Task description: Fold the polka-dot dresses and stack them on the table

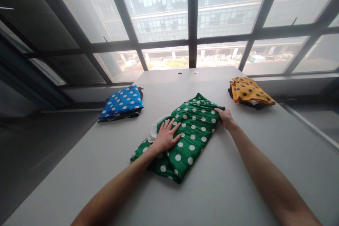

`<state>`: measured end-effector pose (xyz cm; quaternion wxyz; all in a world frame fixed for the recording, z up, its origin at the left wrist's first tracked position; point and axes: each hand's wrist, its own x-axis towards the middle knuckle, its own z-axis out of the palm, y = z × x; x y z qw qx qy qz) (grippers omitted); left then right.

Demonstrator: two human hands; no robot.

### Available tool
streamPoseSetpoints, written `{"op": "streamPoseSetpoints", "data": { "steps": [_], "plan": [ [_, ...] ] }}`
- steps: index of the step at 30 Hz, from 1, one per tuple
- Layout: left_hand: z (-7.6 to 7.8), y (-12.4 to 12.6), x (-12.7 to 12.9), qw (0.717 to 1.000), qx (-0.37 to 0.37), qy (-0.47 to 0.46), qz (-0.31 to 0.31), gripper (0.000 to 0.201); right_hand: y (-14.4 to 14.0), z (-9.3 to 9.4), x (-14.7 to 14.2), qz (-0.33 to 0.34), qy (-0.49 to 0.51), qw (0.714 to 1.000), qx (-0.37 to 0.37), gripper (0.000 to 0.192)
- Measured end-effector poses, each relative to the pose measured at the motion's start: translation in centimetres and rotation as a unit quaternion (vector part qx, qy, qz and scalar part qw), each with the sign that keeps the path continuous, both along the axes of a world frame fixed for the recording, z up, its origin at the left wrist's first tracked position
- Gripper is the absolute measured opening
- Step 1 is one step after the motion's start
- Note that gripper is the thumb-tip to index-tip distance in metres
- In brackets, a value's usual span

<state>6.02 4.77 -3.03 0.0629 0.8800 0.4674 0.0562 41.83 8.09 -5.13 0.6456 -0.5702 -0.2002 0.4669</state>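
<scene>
The green polka-dot garment (pixel 185 137) lies folded into a long slanted band near the middle of the grey table (pixel 238 190), running from my near left up toward the far right. I have my left hand (pixel 166 137) flat on it, fingers spread and palm down near the lower half, which I judge pins the layers so they cannot slide. My right hand (pixel 225 117) is closed on the cloth's far right corner, fingers pinching the edge where the fabric bunches a little; that grip looks set to keep the fold taut against the weight of the other hand. A bit of white lining (pixel 153 132) peeks out just beside my left fingers, so the fold is not quite flush there. Around the garment the tabletop gives room on all sides, most of it toward me and to the right. Well apart on the far left, the blue dotted bundle (pixel 122 103) sits close to the table's left edge and seems to overhang it slightly. The yellow dotted bundle (pixel 249 91) rests at the far right, near the window (pixel 164 14) sill.
</scene>
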Motion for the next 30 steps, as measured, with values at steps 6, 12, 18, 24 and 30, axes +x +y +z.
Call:
{"op": "streamPoseSetpoints", "data": {
  "steps": [6, 12, 18, 24, 30],
  "plan": [
    [2.5, -0.1, 3.7, 1.0, -0.001, -0.004, 0.024, 0.072, -0.7, 1.0, -0.5, 0.064, 0.103, 0.992, 0.025, 0.019],
    [1.4, 1.6, 10.1, 0.992, -0.03, -0.04, 0.114, 0.085, -1.2, 1.5, -0.2, 0.117, 0.169, 0.979, 0.018, 0.025],
    [-1.6, 2.7, 11.2, 0.991, 0.028, -0.016, 0.127, 0.087, -0.8, 1.2, -0.6, 0.119, 0.175, 0.977, -0.002, 0.023],
    [-2.1, 2.7, 10.8, 0.992, 0.034, -0.027, 0.122, 0.087, -0.6, 1.9, -1.8, 0.083, 0.175, 0.981, 0.008, 0.021],
    [-2.1, 3.8, 10.5, 0.971, -0.031, -0.198, 0.13, 0.084, -0.9, 4.6, -2.9, 0.054, 0.158, 0.985, 0.044, 0.019]
  ]
}}
